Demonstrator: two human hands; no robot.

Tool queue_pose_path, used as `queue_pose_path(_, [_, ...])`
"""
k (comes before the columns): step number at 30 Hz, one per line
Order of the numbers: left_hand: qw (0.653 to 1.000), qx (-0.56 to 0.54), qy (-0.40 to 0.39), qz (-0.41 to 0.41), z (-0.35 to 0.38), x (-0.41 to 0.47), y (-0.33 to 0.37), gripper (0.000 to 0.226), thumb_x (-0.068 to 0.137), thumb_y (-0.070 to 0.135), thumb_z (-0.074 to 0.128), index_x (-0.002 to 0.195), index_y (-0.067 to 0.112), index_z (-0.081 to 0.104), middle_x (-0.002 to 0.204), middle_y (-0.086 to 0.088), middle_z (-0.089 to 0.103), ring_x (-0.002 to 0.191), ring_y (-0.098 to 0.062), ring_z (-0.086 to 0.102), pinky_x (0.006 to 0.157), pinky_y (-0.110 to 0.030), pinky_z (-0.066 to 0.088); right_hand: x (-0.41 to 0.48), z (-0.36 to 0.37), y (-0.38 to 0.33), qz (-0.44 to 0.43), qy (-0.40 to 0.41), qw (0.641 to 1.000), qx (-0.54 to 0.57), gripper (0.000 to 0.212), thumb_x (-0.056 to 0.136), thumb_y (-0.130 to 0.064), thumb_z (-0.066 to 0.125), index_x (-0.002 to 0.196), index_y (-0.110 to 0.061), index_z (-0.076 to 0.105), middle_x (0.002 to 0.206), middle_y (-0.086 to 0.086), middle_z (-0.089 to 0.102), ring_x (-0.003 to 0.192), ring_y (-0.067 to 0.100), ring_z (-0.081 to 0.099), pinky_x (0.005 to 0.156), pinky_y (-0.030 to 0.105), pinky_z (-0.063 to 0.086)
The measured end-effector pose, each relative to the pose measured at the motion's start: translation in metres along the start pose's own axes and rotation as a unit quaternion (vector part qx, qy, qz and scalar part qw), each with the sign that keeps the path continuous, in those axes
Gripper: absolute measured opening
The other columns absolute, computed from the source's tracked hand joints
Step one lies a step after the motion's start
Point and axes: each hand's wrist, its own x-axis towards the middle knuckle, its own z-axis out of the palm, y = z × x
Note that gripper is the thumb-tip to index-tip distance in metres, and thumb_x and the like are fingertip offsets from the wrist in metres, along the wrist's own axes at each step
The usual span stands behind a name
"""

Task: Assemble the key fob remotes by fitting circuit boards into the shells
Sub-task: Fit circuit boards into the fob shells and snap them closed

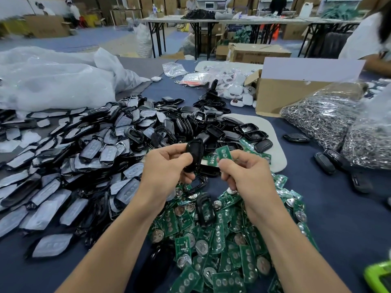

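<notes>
Head view: both hands are raised over the far edge of the pile of circuit boards (222, 235), which spreads across the blue counter (338, 218). The left hand (167, 163) grips a black shell (194, 154), held roughly upright with the thumb across its front and the fingers curled behind. The right hand (243, 172) pinches a single green circuit board (224, 154) between thumb and fingertips. It is just beside the shell, with a narrow gap showing between them.

Left of the pile lies a broad heap of film-covered shells (95, 155). Beyond the pile, more black shell halves (211, 121) are stacked, some on a white pad (277, 153). Farther beyond and to the right of the pile stand a cardboard box (281, 96) and a clear bag of metal key rings (321, 117).
</notes>
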Motion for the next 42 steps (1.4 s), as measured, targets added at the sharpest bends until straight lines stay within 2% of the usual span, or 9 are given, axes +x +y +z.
queue_pose_path(5, [1.000, 0.007, -0.004, 0.011, 0.001, 0.002, -0.003, 0.040, 0.093, -0.003, 0.072, 0.080, 0.034, 0.079, 0.075, -0.004, 0.079, 0.049, -0.020, 0.067, 0.044, -0.021, 0.053, 0.003, 0.000, -0.001, 0.005, -0.028, 1.000, 0.011, 0.030, 0.102, -0.009, 0.058, 0.083, -0.021, 0.077, 0.072, 0.001, 0.064, 0.067, 0.011, 0.056, 0.059, 0.021, 0.043])
queue_pose_path(8, [0.999, 0.030, 0.003, 0.015, 0.001, 0.003, -0.004, 0.027, 0.093, 0.005, 0.075, 0.092, 0.032, 0.076, 0.073, -0.001, 0.077, 0.041, -0.016, 0.059, 0.037, -0.021, 0.044, 0.001, 0.002, -0.003, 0.023, -0.063, 0.997, 0.037, 0.031, 0.106, -0.007, 0.052, 0.085, -0.018, 0.072, 0.079, 0.001, 0.071, 0.066, 0.014, 0.064, 0.053, 0.021, 0.046])
queue_pose_path(14, [1.000, 0.000, -0.023, 0.011, 0.004, 0.002, -0.002, 0.022, 0.093, 0.001, 0.075, 0.103, 0.022, 0.073, 0.076, -0.003, 0.078, 0.041, -0.018, 0.061, 0.037, -0.024, 0.047, 0.001, 0.000, 0.000, 0.022, -0.050, 0.997, 0.048, 0.011, 0.102, -0.007, 0.056, 0.106, -0.016, 0.060, 0.069, 0.006, 0.068, 0.050, 0.017, 0.050, 0.045, 0.021, 0.040])
queue_pose_path(19, [0.998, -0.001, -0.054, 0.015, 0.005, 0.001, 0.000, 0.039, 0.092, -0.011, 0.070, 0.097, 0.028, 0.072, 0.080, -0.003, 0.080, 0.050, -0.016, 0.066, 0.049, -0.024, 0.056, 0.003, -0.003, 0.002, 0.002, 0.017, 0.998, 0.054, 0.023, 0.091, -0.006, 0.071, 0.081, -0.026, 0.072, 0.060, 0.003, 0.064, 0.048, 0.012, 0.046, 0.047, 0.020, 0.038])
queue_pose_path(23, [0.998, 0.017, -0.051, 0.011, 0.004, 0.002, -0.002, 0.040, 0.090, -0.012, 0.071, 0.100, 0.027, 0.073, 0.086, 0.001, 0.081, 0.057, -0.018, 0.071, 0.055, -0.024, 0.059, 0.007, -0.006, 0.002, -0.028, 0.020, 0.998, 0.045, 0.025, 0.093, -0.003, 0.070, 0.087, -0.024, 0.082, 0.060, -0.006, 0.059, 0.053, 0.002, 0.050, 0.054, 0.012, 0.041])
queue_pose_path(26, [0.998, 0.037, -0.055, 0.010, 0.002, 0.002, -0.004, 0.033, 0.089, -0.010, 0.073, 0.114, 0.012, 0.074, 0.085, -0.002, 0.081, 0.060, -0.020, 0.074, 0.056, -0.024, 0.059, 0.007, -0.005, 0.004, -0.051, 0.019, 0.998, -0.003, 0.022, 0.097, -0.010, 0.068, 0.093, -0.029, 0.079, 0.060, -0.007, 0.062, 0.054, 0.003, 0.050, 0.054, 0.014, 0.040])
queue_pose_path(30, [0.997, 0.044, -0.068, -0.001, 0.003, 0.002, -0.005, 0.031, 0.091, -0.010, 0.071, 0.119, 0.003, 0.074, 0.087, -0.008, 0.081, 0.059, -0.021, 0.073, 0.057, -0.025, 0.059, 0.005, -0.002, 0.007, -0.093, 0.038, 0.990, -0.101, 0.013, 0.095, -0.020, 0.070, 0.091, -0.031, 0.065, 0.065, 0.005, 0.068, 0.049, 0.008, 0.045, 0.048, 0.020, 0.036])
queue_pose_path(35, [0.991, 0.067, -0.116, 0.014, 0.004, -0.003, -0.002, 0.037, 0.091, -0.013, 0.067, 0.097, 0.022, 0.080, 0.080, -0.005, 0.080, 0.056, -0.016, 0.070, 0.054, -0.022, 0.056, 0.003, -0.002, 0.007, -0.135, 0.042, 0.979, -0.150, 0.018, 0.096, -0.019, 0.071, 0.089, -0.033, 0.061, 0.066, 0.003, 0.065, 0.057, 0.017, 0.052, 0.055, 0.030, 0.044])
queue_pose_path(42, [0.989, 0.076, -0.126, 0.021, 0.005, -0.004, -0.001, 0.040, 0.089, -0.014, 0.065, 0.096, 0.021, 0.082, 0.080, -0.007, 0.080, 0.058, -0.016, 0.069, 0.055, -0.022, 0.055, 0.005, -0.001, 0.008, -0.121, 0.034, 0.983, -0.135, 0.021, 0.095, -0.014, 0.071, 0.087, -0.030, 0.061, 0.073, -0.002, 0.070, 0.070, 0.020, 0.065, 0.068, 0.038, 0.053])
